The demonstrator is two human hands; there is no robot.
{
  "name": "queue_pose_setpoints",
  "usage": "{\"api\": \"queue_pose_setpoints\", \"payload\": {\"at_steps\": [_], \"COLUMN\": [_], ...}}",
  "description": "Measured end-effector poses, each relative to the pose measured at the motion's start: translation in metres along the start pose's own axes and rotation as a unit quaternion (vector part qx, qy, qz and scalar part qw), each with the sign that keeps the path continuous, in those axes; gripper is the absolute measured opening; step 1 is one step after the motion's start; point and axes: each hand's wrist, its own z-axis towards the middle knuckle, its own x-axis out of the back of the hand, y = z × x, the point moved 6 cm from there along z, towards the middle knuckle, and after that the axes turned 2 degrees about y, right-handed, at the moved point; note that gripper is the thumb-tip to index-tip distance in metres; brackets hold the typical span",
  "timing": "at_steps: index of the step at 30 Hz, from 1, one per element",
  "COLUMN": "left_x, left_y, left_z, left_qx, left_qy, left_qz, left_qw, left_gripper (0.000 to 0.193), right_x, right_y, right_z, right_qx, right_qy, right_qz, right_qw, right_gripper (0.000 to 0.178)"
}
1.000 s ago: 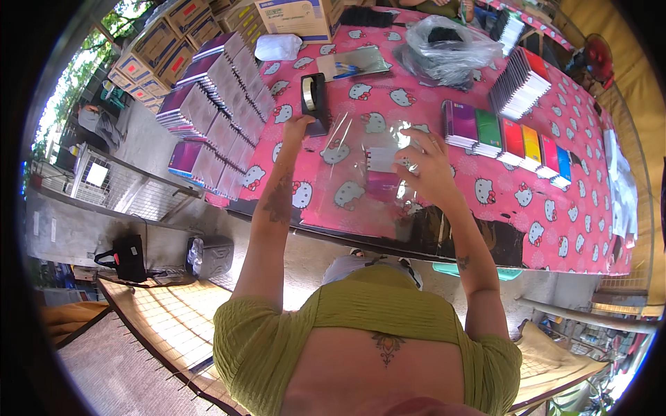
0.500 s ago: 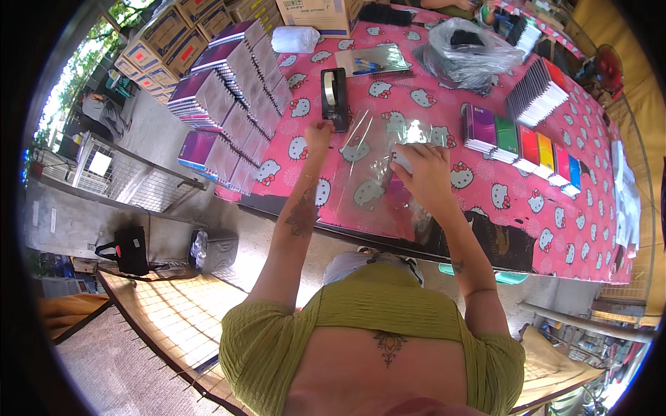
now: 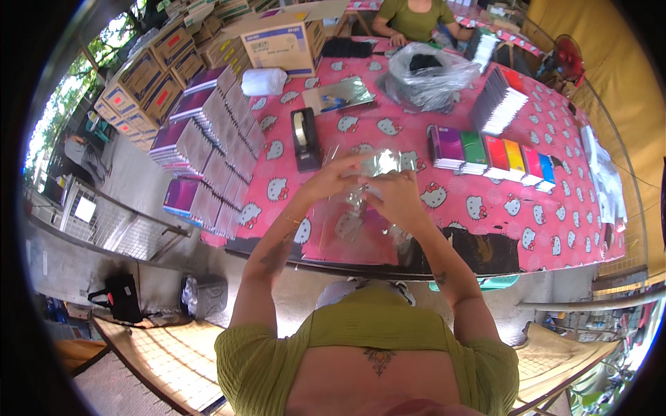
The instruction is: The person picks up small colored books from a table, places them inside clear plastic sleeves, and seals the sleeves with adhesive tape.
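Note:
Clear plastic sheets (image 3: 336, 232) lie on the table at its near edge, glossy and partly under my hands. My left hand (image 3: 336, 178) is over their upper part, its fingers bent together toward the other hand. Close against it, my right hand (image 3: 397, 197) has its fingers curled down on the plastic. Whatever is between the fingertips is too small to make out. A black tape dispenser (image 3: 306, 149) with a pale roll stands just beyond my left hand.
Stacks of spiral notebooks (image 3: 201, 156) rise at the left. Coloured notebooks (image 3: 479, 154) form a row at the right, with a taller pile (image 3: 498, 104) behind. A plastic bag (image 3: 430, 83) and a carton (image 3: 284, 48) stand farther back. A co-worker (image 3: 413, 21) sits across the table.
My left hand has left the tape dispenser and come right to meet my right hand over the plastic. The right hand's fingers have curled. The view has tilted up, showing more of the co-worker.

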Motion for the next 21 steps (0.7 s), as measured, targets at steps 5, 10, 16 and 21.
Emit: {"api": "queue_pose_setpoints", "payload": {"at_steps": [5,10,16,21], "left_x": [0.012,-0.014,-0.055,-0.06], "left_y": [-0.007,0.005,-0.006,-0.02], "left_z": [0.001,0.016,0.026,0.025], "left_qx": [-0.029,-0.053,-0.109,0.006], "left_qy": [-0.012,0.009,-0.024,0.111], "left_qz": [0.08,0.095,0.217,0.12], "left_qw": [0.996,0.994,0.97,0.986], "left_gripper": [0.023,0.019,0.026,0.067], "right_x": [0.043,-0.025,-0.041,-0.053], "right_y": [0.026,0.085,0.076,0.082], "right_z": [-0.023,-0.05,-0.05,-0.049], "right_qx": [-0.027,0.021,0.105,0.072], "right_qy": [0.179,0.025,0.032,0.044], "right_qz": [0.06,0.225,0.196,0.307], "right_qw": [0.982,0.974,0.975,0.948], "right_gripper": [0.05,0.059,0.05,0.045]}}
